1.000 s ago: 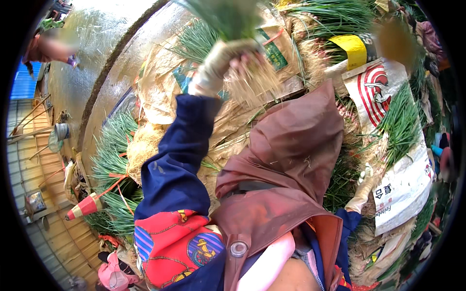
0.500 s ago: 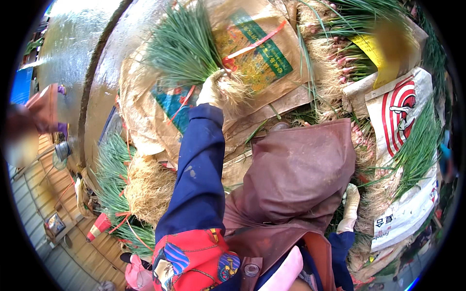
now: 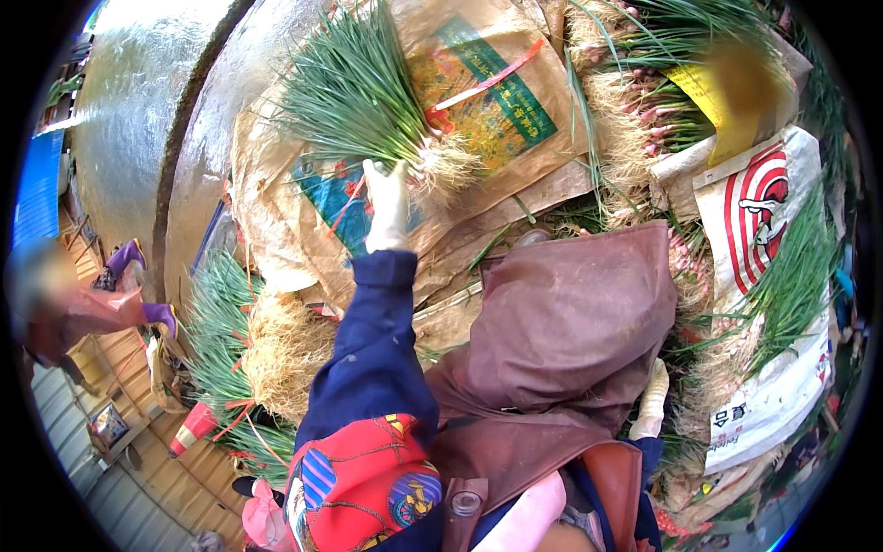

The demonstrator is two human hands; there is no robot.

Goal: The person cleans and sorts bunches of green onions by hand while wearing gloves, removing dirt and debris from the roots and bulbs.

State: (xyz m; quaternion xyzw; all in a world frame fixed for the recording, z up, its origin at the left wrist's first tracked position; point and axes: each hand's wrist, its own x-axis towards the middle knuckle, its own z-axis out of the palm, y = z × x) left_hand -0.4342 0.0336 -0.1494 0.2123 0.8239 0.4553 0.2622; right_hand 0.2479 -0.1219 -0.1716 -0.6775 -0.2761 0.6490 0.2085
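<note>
Left hand (image 3: 386,204), gloved, arm stretched far, grips a bundle of green chives (image 3: 368,97) at the root end; half a second ago the bundle hung higher, now it lies flat on the brown paper sacks (image 3: 515,101), so it looks set down and ready to let go. Right hand (image 3: 653,400), also gloved, rests low beside the brown apron (image 3: 570,340), holding nothing. More tied bundles (image 3: 248,345) sit near left.
</note>
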